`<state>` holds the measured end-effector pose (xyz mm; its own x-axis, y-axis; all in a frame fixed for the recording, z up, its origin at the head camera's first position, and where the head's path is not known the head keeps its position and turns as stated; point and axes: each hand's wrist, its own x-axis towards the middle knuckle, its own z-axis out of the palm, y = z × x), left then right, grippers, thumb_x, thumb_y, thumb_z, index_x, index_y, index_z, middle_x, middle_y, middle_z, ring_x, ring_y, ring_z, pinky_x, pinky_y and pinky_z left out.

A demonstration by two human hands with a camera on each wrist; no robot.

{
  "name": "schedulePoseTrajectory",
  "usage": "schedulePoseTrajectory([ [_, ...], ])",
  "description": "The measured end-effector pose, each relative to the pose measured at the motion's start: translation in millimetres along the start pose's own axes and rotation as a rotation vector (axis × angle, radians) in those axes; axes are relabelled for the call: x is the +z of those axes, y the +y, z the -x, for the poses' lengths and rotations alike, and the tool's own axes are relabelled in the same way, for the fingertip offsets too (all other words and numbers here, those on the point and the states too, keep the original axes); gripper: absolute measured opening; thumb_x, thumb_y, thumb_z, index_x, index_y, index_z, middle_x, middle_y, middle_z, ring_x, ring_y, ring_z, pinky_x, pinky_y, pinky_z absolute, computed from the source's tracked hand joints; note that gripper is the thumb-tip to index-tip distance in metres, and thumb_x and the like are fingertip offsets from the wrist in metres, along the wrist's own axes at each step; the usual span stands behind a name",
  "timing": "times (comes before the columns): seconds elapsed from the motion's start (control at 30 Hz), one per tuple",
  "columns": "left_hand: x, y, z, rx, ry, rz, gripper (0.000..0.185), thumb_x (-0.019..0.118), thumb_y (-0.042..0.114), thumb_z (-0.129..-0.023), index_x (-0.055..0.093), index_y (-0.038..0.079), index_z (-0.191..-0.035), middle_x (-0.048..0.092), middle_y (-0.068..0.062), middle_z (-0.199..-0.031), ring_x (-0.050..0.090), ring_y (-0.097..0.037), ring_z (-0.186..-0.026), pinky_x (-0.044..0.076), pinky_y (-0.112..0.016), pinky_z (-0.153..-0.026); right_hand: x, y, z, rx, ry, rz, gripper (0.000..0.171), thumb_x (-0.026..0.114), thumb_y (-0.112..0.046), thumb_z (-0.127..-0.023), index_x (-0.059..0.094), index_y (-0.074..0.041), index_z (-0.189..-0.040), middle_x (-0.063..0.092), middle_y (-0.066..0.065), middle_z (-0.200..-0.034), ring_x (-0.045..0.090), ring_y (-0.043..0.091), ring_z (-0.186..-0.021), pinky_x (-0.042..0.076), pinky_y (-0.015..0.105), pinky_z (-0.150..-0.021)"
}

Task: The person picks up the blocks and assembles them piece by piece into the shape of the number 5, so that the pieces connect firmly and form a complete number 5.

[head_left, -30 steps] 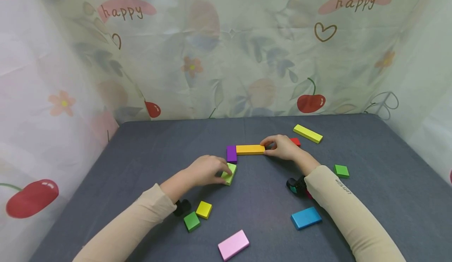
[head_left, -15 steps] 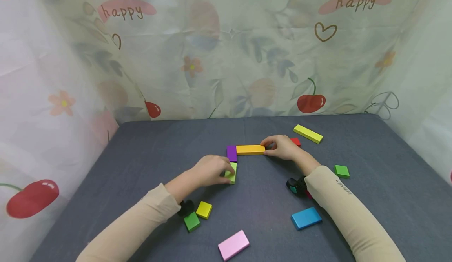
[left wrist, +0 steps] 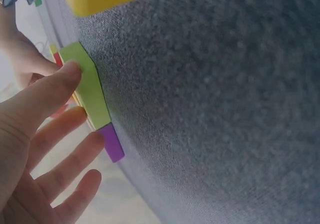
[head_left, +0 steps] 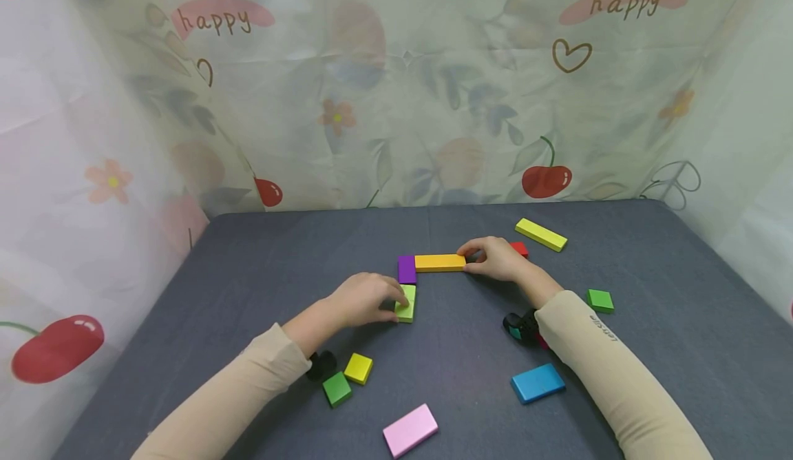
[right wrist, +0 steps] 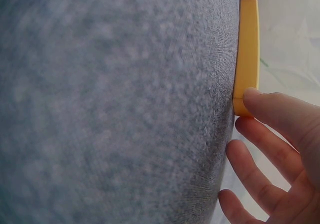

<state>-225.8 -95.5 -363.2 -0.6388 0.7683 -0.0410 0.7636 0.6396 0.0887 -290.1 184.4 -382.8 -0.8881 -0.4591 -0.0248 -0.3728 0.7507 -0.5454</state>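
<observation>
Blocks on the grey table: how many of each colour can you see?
Yellow blocks: 2
Green blocks: 2
Light green block: 1
Purple block: 1
Orange block: 1
Red block: 1
Blue block: 1
Pink block: 1
Total: 10, not counting a red bit by the right sleeve, too hidden to tell.

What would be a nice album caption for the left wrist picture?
Left hand grips a lime block, its end meeting a purple block.

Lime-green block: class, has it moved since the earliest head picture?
Yes: the lime-green block has swung its near end rightward, lining up with the purple block.
</observation>
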Motion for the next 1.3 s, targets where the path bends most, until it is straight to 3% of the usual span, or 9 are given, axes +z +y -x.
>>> schedulePoseTrajectory([
  [0.63,4.0,2.7,-3.8,0.008,0.055,-0.055,0.026,0.071,0.031,-0.082,0.071,0.020,-0.106,0.070,0.003,-0.106,0.066,-0.013,-0.095,0.054,-0.033,-0.081,0.7,1.1,-0.2,0.003,0.003,-0.005,0.032,0.066,-0.015,-0.086,0.063,-0.004,-0.117,0.065,0.017,-0.113,0.066,0.024,-0.090,0.055,0.038,-0.082],
  [1.1,4.8,3.3,-5.3,0.001,0.073,-0.038,0.028,0.071,0.032,-0.081,0.072,0.019,-0.106,0.070,0.003,-0.106,0.066,-0.013,-0.096,0.054,-0.034,-0.082,0.8,1.5,-0.2,0.007,0.003,-0.009,0.033,0.066,-0.015,-0.086,0.063,-0.005,-0.117,0.065,0.017,-0.114,0.066,0.025,-0.090,0.055,0.038,-0.082],
  [1.3,1.1,0.4,-2.6,-0.051,0.091,0.013,0.033,0.074,0.033,-0.079,0.071,0.017,-0.107,0.069,0.001,-0.108,0.065,-0.014,-0.099,0.053,-0.035,-0.084,0.7,1.5,-0.2,0.005,0.006,-0.006,0.033,0.066,-0.015,-0.086,0.063,-0.005,-0.117,0.065,0.017,-0.114,0.066,0.024,-0.089,0.055,0.038,-0.082],
])
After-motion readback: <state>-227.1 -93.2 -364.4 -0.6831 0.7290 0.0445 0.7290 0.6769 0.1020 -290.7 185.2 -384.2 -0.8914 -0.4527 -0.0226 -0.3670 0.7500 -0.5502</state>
